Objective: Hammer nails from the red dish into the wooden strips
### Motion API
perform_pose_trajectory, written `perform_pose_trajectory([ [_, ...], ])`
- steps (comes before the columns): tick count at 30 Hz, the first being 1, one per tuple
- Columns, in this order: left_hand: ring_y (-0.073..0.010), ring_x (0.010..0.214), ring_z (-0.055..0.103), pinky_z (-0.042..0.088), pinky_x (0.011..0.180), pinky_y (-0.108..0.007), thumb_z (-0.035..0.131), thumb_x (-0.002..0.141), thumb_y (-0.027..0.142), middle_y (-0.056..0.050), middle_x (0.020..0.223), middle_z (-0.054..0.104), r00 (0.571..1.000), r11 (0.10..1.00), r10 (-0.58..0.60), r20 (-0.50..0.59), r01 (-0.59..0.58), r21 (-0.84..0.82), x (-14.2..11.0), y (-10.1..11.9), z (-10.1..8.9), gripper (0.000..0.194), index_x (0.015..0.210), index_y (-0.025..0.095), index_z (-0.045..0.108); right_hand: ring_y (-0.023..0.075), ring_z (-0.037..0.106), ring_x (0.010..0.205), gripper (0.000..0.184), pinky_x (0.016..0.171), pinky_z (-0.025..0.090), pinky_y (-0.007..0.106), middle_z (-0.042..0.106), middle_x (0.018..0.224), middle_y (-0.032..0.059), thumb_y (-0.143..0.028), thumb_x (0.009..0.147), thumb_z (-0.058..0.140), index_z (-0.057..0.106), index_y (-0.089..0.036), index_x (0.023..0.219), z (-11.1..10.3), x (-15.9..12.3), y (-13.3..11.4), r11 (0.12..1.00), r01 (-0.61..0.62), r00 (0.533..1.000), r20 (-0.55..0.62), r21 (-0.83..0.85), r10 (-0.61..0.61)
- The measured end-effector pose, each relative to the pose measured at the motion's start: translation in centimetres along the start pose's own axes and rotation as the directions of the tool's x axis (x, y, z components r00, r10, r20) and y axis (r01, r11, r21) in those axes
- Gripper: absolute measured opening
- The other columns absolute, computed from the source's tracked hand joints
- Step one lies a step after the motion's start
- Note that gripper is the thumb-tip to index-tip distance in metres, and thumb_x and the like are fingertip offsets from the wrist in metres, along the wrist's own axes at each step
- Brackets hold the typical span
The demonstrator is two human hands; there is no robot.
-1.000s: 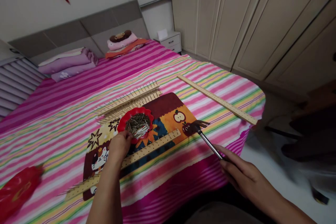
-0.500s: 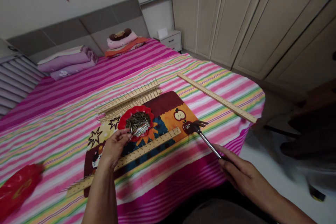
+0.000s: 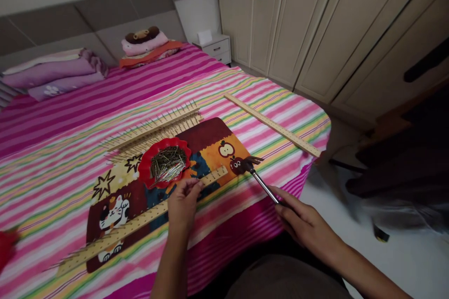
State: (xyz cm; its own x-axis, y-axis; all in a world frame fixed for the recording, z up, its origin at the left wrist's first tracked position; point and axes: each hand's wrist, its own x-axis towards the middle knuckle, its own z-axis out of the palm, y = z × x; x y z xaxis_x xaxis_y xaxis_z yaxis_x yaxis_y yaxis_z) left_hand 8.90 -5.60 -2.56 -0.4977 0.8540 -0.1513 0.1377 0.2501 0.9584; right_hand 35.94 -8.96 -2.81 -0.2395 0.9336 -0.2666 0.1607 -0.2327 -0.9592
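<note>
My left hand (image 3: 184, 202) hovers over the near wooden strip (image 3: 140, 221) with its row of holes, fingers pinched together on something I cannot make out. Just beyond it stands a red dish (image 3: 164, 167) full of small metal nails. My right hand (image 3: 304, 222) grips the handle of a claw hammer (image 3: 258, 178), whose head rests on the patterned cartoon mat (image 3: 206, 142). Both hands work at the near edge of the striped bed.
Wooden strips with nails standing in them (image 3: 154, 126) lie behind the dish. Another long strip (image 3: 272, 124) lies at the bed's right corner. Folded bedding (image 3: 52, 74) and pillows sit at the headboard. Wardrobe doors (image 3: 315, 23) stand on the right, with dark objects on the floor.
My left hand left the dish's near rim and moved right to the strip's right part, fingers pinched. The view shifted right and down. My right hand kept hold of the hammer.
</note>
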Motion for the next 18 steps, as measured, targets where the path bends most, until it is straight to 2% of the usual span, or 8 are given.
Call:
perform_pose_trajectory([
  [4, -0.0150, 0.065, 0.062, 0.050, 0.061, -0.027, 0.067, 0.064, 0.044, -0.001, 0.069, 0.067, 0.993, 0.999, 0.004, -0.122, 0.000, 0.032, -0.7, -1.5, 1.9, 0.030, 0.079, 0.019, 0.066, 0.0128, 0.043, 0.044, 0.054, 0.041, 0.038, 0.021, 0.045, 0.047, -0.0049, -0.047, 0.083, 0.059, 0.060, -0.020, 0.130, 0.1, -0.1, -0.3, 1.000, 0.016, 0.998, -0.064, -0.004, -0.016],
  [8, -0.0160, 0.069, 0.065, 0.052, 0.066, -0.028, 0.064, 0.068, 0.043, -0.001, 0.072, 0.069, 0.981, 0.997, 0.007, -0.191, 0.006, 0.071, -1.1, -2.4, 2.9, 0.027, 0.083, 0.019, 0.067, 0.0112, 0.040, 0.043, 0.053, 0.041, 0.037, 0.020, 0.044, 0.048, -0.0058, -0.044, 0.085, 0.057, 0.057, -0.019, 0.132, 0.3, -0.3, -0.4, 1.000, -0.003, 0.998, -0.060, -0.004, 0.003],
  [12, -0.0160, 0.073, 0.066, 0.051, 0.071, -0.029, 0.063, 0.069, 0.043, -0.002, 0.075, 0.070, 0.974, 0.997, 0.013, -0.226, 0.006, 0.081, -1.1, -3.0, 3.4, 0.027, 0.083, 0.020, 0.068, 0.0096, 0.035, 0.043, 0.052, 0.041, 0.034, 0.019, 0.043, 0.051, -0.0065, -0.040, 0.087, 0.054, 0.055, -0.017, 0.134, 0.5, -0.4, -0.3, 1.000, -0.004, 0.999, -0.042, 0.007, 0.005],
  [18, -0.0164, 0.072, 0.066, 0.051, 0.073, -0.030, 0.063, 0.069, 0.042, -0.002, 0.076, 0.070, 0.972, 0.997, 0.011, -0.234, 0.008, 0.080, -0.9, -3.4, 3.7, 0.027, 0.084, 0.019, 0.068, 0.0114, 0.039, 0.045, 0.053, 0.043, 0.037, 0.020, 0.044, 0.049, -0.0058, -0.041, 0.086, 0.056, 0.056, -0.018, 0.134, 0.6, -0.5, -0.5, 1.000, -0.023, 0.999, -0.042, -0.004, 0.022],
])
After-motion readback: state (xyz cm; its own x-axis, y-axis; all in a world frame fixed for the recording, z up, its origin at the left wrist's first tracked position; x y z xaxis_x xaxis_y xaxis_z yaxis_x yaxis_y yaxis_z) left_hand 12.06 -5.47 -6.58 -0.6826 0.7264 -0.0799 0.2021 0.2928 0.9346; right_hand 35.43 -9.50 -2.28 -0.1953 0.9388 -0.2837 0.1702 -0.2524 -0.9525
